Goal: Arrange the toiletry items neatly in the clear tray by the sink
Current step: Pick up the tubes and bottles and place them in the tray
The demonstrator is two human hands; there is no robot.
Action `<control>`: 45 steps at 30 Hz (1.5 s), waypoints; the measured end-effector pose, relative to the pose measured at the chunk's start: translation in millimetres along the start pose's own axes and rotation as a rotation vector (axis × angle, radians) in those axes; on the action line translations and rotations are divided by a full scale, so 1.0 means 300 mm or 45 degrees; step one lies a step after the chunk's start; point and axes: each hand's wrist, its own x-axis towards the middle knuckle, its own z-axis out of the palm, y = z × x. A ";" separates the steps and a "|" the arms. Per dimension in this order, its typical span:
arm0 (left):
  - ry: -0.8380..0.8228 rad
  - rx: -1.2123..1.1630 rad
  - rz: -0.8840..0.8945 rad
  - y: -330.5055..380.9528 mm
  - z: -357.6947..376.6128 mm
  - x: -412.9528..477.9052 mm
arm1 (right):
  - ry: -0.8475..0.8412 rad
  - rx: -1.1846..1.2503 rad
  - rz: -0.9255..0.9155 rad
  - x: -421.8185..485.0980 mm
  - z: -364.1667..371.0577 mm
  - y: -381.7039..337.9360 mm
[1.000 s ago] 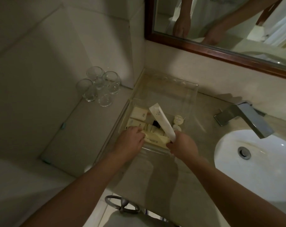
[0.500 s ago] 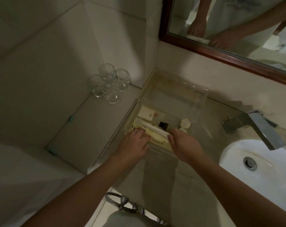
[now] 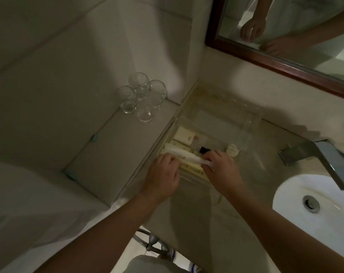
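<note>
2 hands on the white tube (image 3: 187,156)
Left hand (image 3: 162,174) and right hand (image 3: 222,170) both grasp it, lying across the clear tray (image 3: 252,125), near end.

1. Left hand (image 3: 161,174), right hand (image 3: 222,170): bare. Forearms behind them bare to the frame edge.
2. Mirror (image 3: 285,66) above the right hand: the reflection shows a pale T-shirt (image 3: 305,12) with grey print.
3. Below the hands, bottom edge: pale grey garment (image 3: 147,264), kind unclear.
</note>
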 end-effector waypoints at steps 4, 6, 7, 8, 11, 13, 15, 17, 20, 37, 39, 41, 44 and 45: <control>0.005 0.045 0.009 -0.008 0.006 -0.004 | -0.124 0.049 -0.019 -0.027 0.003 0.003; -0.115 0.092 0.062 -0.003 0.012 -0.005 | -0.167 0.039 -0.026 -0.029 0.004 0.001; -0.199 0.095 0.066 -0.004 0.019 -0.006 | -0.166 0.043 -0.021 -0.028 0.005 0.000; -0.273 0.100 0.057 -0.006 0.027 -0.008 | -0.157 0.059 -0.007 -0.027 0.003 -0.001; -0.327 0.176 0.044 -0.018 0.044 -0.008 | -0.158 0.095 0.067 -0.022 0.002 0.005; -0.332 0.204 0.056 -0.023 0.050 -0.005 | -0.199 0.069 0.096 -0.029 0.007 0.012; -0.326 0.232 0.087 -0.034 0.059 -0.007 | -0.220 0.061 0.130 -0.037 0.012 0.014; -0.321 0.254 0.103 -0.044 0.061 -0.013 | -0.220 0.090 0.162 -0.039 0.010 0.010; -0.317 0.263 0.096 -0.051 0.061 -0.018 | -0.223 0.114 0.168 -0.041 0.004 0.011; -0.385 0.301 0.036 -0.016 0.048 -0.055 | -0.187 0.066 0.254 -0.052 0.017 0.008; -0.381 0.261 0.015 -0.006 0.034 -0.051 | -0.164 0.095 0.268 -0.066 0.011 0.009; -0.344 0.237 0.007 0.021 0.016 -0.054 | -0.107 0.121 0.286 -0.100 0.001 0.018; -0.257 0.180 0.049 0.104 -0.008 -0.065 | -0.007 0.177 0.312 -0.195 -0.024 0.055; -0.229 0.156 0.078 0.144 -0.013 -0.067 | 0.026 0.212 0.330 -0.242 -0.036 0.076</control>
